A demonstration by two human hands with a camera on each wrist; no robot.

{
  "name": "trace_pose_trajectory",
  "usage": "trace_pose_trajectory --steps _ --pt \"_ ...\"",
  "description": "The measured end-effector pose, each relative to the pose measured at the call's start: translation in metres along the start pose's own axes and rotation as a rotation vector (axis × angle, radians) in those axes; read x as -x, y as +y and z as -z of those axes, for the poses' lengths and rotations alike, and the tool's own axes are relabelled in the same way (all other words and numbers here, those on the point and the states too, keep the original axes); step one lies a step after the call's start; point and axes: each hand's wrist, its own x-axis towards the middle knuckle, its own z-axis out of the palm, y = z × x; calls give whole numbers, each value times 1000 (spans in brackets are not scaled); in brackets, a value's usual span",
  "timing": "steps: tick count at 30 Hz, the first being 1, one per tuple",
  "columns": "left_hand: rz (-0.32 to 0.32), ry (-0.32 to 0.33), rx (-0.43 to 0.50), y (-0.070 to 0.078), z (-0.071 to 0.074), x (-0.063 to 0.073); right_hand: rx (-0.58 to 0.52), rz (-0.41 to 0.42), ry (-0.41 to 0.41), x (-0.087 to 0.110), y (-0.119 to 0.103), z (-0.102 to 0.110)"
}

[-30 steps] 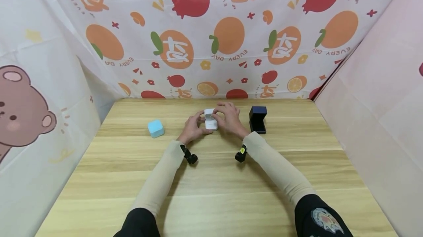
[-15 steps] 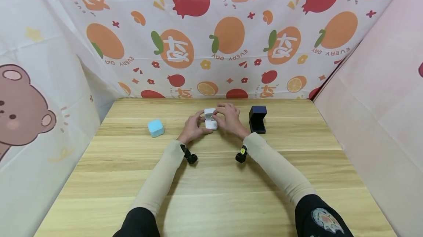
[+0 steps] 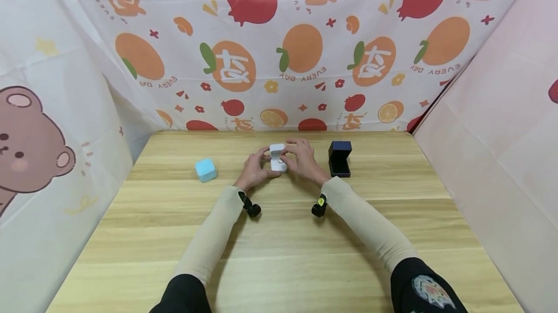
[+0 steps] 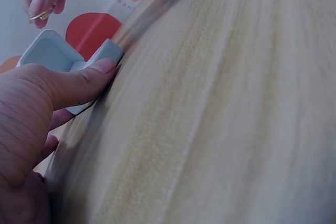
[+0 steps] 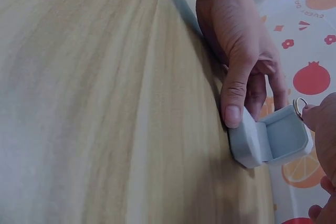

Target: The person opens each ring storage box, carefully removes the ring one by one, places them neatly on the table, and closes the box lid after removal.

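"Across the pale wood-grain tabletop, what does each grip have?"

"Nearer, the left hand is clamped round a small white hinged box; just beyond, the right hand pinches a thin gold-coloured metal ring."

"Which way does the ring lie?"

"Leftward from the right hand's grip, overlapping the box's mouth in the head view, apart from it in the left wrist view. Round, so no long axis; its loop seems to face the near side."

"And the box?"

"Opening nearward, patterned white cloth behind."
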Motion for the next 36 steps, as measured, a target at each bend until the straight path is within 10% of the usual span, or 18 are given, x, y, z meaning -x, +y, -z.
trace_pose_trajectory --steps 36 --pt "-35 28 -45 0 -3 2 18 -37 -74 15 7 -8"
